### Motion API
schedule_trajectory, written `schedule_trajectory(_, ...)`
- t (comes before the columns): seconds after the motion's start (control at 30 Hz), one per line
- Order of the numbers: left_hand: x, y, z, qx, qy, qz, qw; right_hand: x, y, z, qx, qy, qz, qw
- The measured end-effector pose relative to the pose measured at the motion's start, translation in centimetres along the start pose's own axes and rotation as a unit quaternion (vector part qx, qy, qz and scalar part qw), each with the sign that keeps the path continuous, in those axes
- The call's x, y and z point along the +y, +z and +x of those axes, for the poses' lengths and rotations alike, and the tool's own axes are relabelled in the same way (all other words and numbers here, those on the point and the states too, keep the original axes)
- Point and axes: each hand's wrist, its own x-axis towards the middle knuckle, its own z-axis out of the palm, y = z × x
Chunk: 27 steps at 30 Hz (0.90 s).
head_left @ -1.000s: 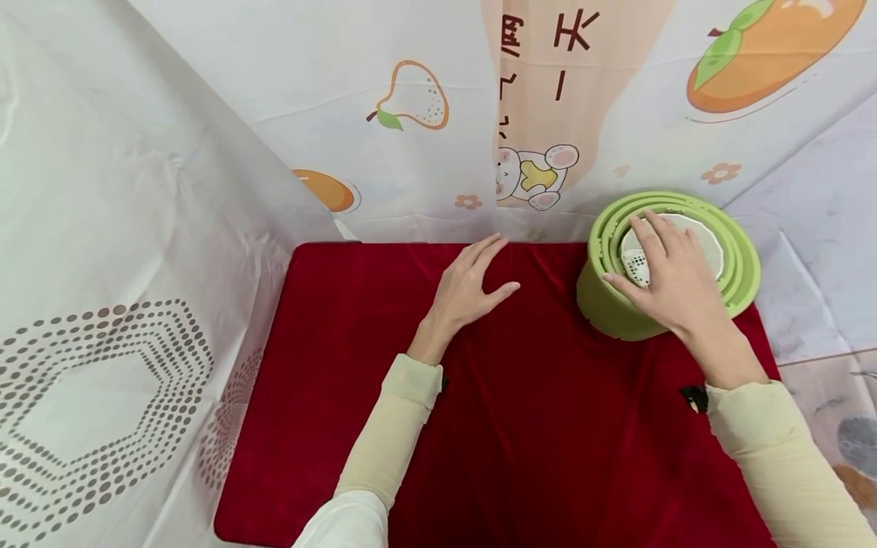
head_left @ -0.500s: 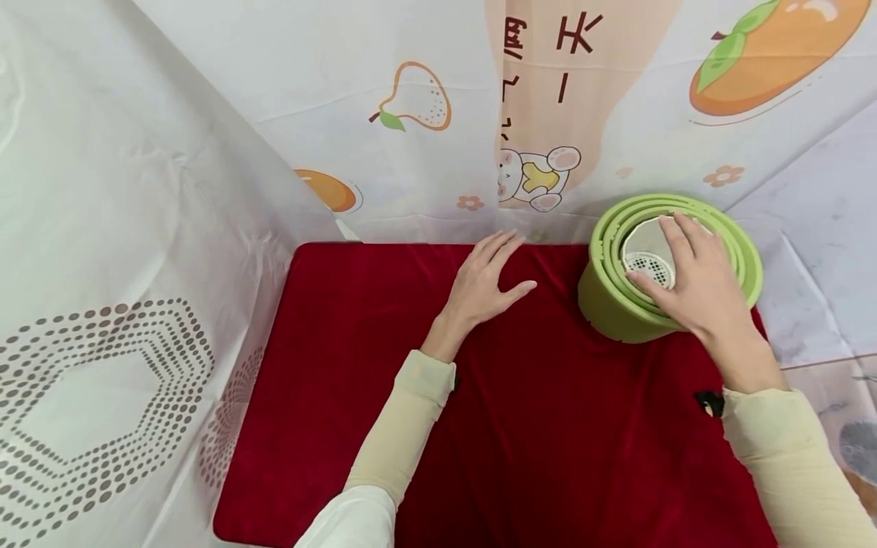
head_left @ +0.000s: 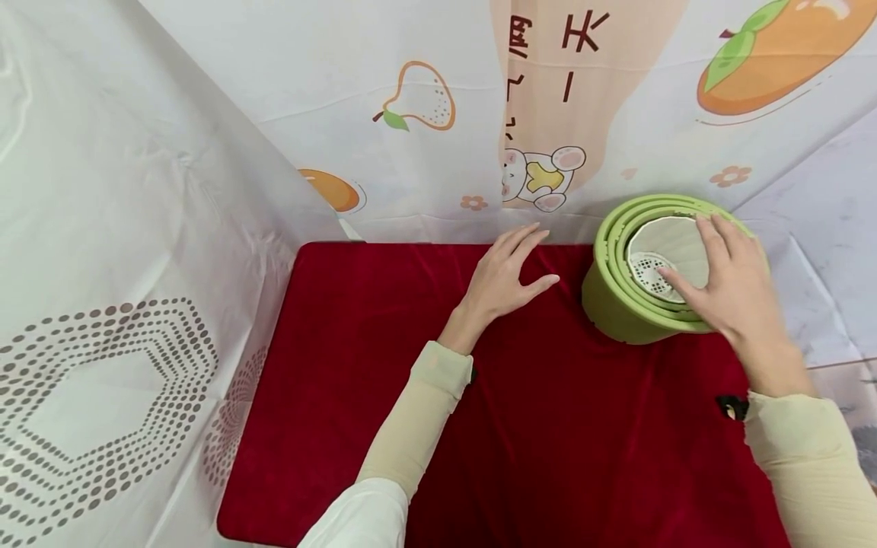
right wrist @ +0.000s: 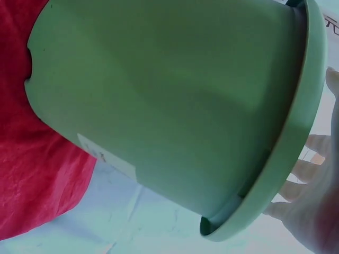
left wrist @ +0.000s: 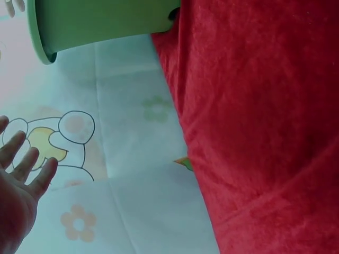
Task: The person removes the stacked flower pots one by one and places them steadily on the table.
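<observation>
A stack of nested green flowerpots stands at the back right of the red cloth. Inside the innermost ring sits a white pot, its bottom perforated with small holes. My right hand hovers over the right side of the stack, fingers spread and loosely bent, holding nothing; it hides part of the rims. In the right wrist view the outer pot fills the frame, with the fingers beyond its rim. Left of the stack, my left hand is held above the cloth's back edge, fingers extended, with nothing in it.
The red cloth covers the table. A printed curtain hangs right behind its back edge, and a white patterned curtain lines the left. A pale label shows on the outer pot's side.
My right hand has moved right, from over the white pot to the stack's right side, so more of the white interior shows. My left hand has drifted right, closer to the pots.
</observation>
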Motion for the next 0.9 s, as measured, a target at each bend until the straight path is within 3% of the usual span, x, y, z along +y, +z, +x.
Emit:
schedule_trajectory(0.6,2.1,1.2,3.2,-0.053,-0.021,-0.005,0.9984,2.5,-1.3,-1.1,-0.045,0.1,0.014,0.9939)
schedule_trajectory(0.9,3.0,1.8,4.1,-0.08,-0.033,-0.02,0.996,3.9,-1.7,-2.1,-0.024,0.124,0.019,0.9918)
